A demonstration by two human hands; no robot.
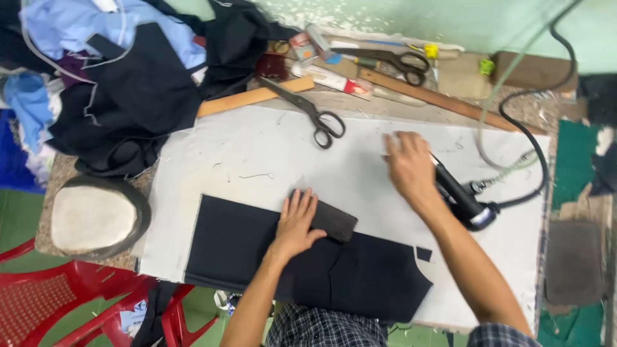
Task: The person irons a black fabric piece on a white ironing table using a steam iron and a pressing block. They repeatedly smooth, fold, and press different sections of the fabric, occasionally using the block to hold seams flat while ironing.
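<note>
Dark cloth [257,250]: nearest to us, it lies flat on our white sheet [270,160], spreading out to either side of our left hand.
Left hand [297,222]: we press it palm down, fingers together, on the dark cloth and on the edge of a small brown folded piece [334,222] just right of the fingertips.
Right hand [408,164]: we lay it flat on the sheet, fingers loosely apart, gripping nothing.
Iron [459,196]: its black handle lies just right of our right wrist, with its cord beyond.
Scissors [308,112]: they rest above our left hand, well apart from it.
Containers: we see none we can make out.
</note>
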